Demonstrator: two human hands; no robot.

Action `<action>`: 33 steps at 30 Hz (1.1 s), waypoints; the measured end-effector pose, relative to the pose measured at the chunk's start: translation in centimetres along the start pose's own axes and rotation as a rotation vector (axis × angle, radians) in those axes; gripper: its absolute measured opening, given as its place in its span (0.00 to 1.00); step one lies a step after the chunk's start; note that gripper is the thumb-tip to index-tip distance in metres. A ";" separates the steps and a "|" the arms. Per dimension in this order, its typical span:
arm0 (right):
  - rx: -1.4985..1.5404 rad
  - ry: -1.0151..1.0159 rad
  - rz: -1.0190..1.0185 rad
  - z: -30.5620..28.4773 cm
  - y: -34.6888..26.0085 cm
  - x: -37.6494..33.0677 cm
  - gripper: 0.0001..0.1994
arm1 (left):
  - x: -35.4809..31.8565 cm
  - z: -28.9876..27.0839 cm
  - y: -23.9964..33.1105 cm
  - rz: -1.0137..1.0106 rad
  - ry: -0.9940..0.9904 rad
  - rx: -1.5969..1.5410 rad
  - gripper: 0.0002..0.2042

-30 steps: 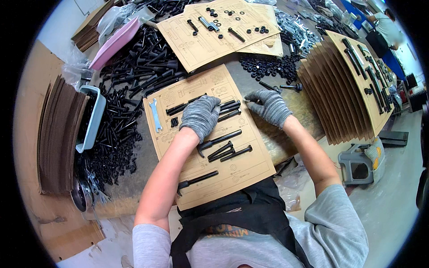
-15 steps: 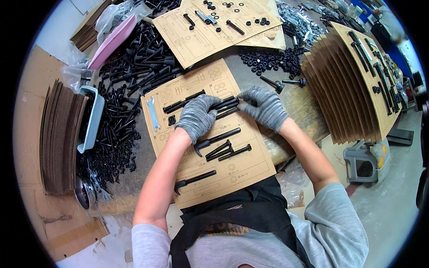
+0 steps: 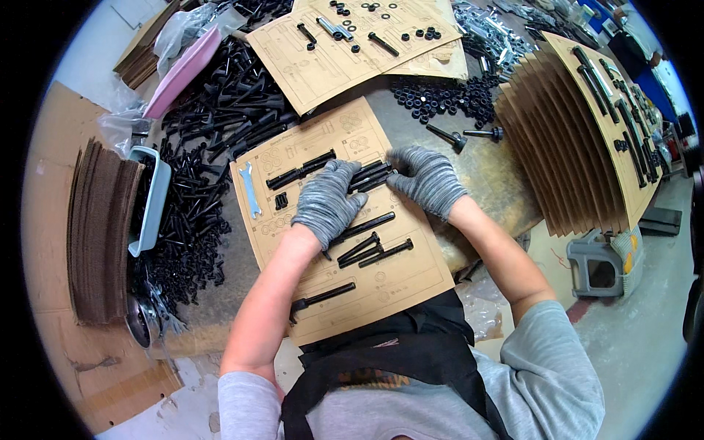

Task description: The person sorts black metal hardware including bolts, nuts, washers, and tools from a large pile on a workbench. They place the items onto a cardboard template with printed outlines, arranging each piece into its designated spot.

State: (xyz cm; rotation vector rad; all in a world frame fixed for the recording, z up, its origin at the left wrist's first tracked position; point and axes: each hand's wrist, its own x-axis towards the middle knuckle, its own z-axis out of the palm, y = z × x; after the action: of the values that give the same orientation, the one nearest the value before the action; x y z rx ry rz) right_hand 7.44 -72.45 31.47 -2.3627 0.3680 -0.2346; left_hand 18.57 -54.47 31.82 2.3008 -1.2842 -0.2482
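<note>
A printed cardboard sheet (image 3: 411, 271) lies in front of me. Between my grey-gloved hands sits a small row of black bolts (image 3: 372, 176). My left hand (image 3: 328, 202) presses its fingers and thumb to their left ends, while my right hand (image 3: 427, 182) closes its fingertips on their right ends. Left of them are more black bolts (image 3: 301, 170), a few short black pieces (image 3: 281, 200) and a silver open-ended wrench (image 3: 250, 189). Below lie a black rod (image 3: 370, 224), partly under my left hand, several loose bolts (image 3: 385, 252) and another black rod (image 3: 328, 295).
Piles of black metal parts (image 3: 191, 198) spread leftward around a light-blue tray (image 3: 155, 198) and pink tray (image 3: 183, 72). Black nuts (image 3: 447, 101) heap beyond my right hand. A second sheet with hardware (image 3: 323, 62) lies ahead; stacked cardboard (image 3: 557, 147) stands right.
My left hand has shifted slightly down and right, now covering the hooked end of the black rod. The bolts between my hands have come closer together, and my right fingertips sit lower.
</note>
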 end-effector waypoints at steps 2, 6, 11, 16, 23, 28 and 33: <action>-0.067 0.007 -0.037 0.8 -0.2 0.4 0.19 | 0.1 0.6 -0.3 -0.008 0.032 -0.006 0.23; -0.060 -0.009 -0.036 0.9 -0.1 0.3 0.19 | 0.3 0.6 -0.1 -0.023 0.031 -0.067 0.24; 0.225 -0.132 0.108 -0.9 1.3 0.4 0.23 | -1.1 -1.1 -0.9 -0.136 0.020 -0.323 0.24; 0.121 -0.062 0.029 -1.2 2.6 1.9 0.18 | -0.1 -1.6 -2.1 -0.090 0.092 -0.083 0.16; -0.079 -0.126 0.077 -0.9 -0.2 3.5 0.14 | 2.1 -1.6 -0.6 -0.183 -0.065 0.024 0.13; 0.049 -0.070 0.070 0.1 0.4 3.5 0.15 | 3.2 -1.9 0.2 -0.279 -0.098 0.144 0.13; 0.155 -0.102 0.046 -0.5 1.3 3.2 0.15 | 2.1 -1.4 -0.7 -0.166 -0.016 0.013 0.15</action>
State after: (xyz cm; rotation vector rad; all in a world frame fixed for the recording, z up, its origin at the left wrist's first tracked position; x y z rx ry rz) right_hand 10.08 -74.68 31.16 -2.2013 0.3426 -0.1158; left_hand 20.79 -55.48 32.78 2.4244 -1.1057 -0.3159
